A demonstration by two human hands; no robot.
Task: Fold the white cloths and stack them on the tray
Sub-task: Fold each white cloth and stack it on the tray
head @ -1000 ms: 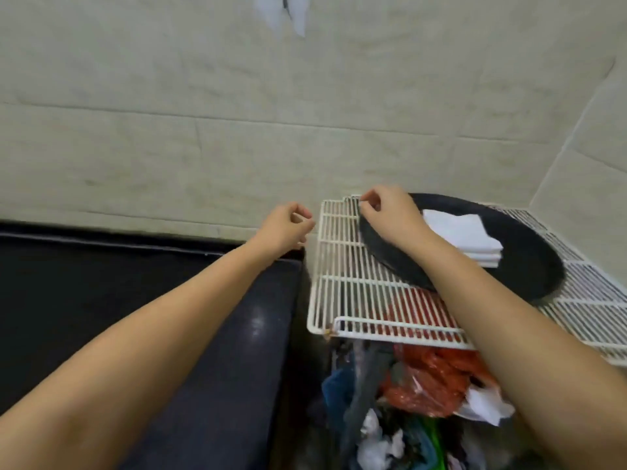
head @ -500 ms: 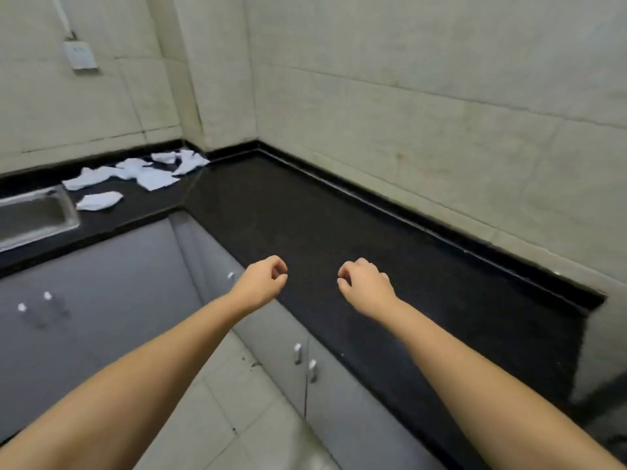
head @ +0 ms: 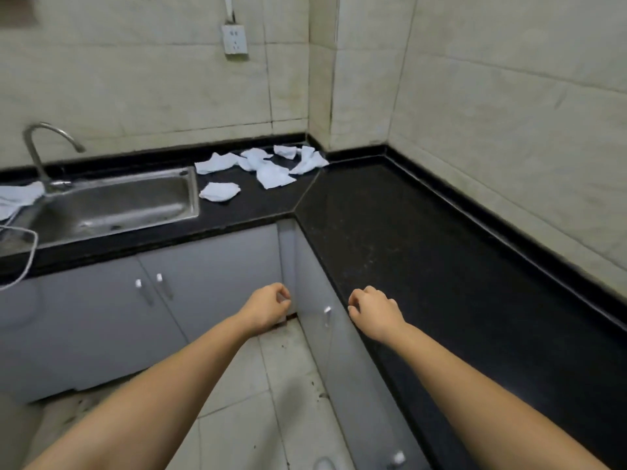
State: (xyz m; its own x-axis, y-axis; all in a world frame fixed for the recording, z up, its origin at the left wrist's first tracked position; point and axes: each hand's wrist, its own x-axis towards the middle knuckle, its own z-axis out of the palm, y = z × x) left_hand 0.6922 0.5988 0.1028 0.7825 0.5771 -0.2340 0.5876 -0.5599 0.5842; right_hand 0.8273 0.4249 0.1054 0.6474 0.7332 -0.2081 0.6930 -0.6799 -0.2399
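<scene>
Several crumpled white cloths [head: 268,166] lie scattered on the black counter in the far corner. One more white cloth [head: 220,191] sits alone beside the sink, and another cloth [head: 17,198] lies at the sink's left end. My left hand [head: 268,308] and my right hand [head: 373,313] are held out in front of me with fingers curled, holding nothing, well short of the cloths. My right hand hovers over the counter's front edge. The tray is not in view.
An L-shaped black counter [head: 424,249] runs along two tiled walls. A steel sink [head: 112,205] with a tap [head: 37,147] is at the left. Grey cabinet doors [head: 210,276] stand below. A wall socket [head: 234,39] hangs above the cloths.
The view has swung left from the wire rack and black tray to the counter corner. The cloths and sink are now closer and more central. Both hands stay curled and hold nothing.
</scene>
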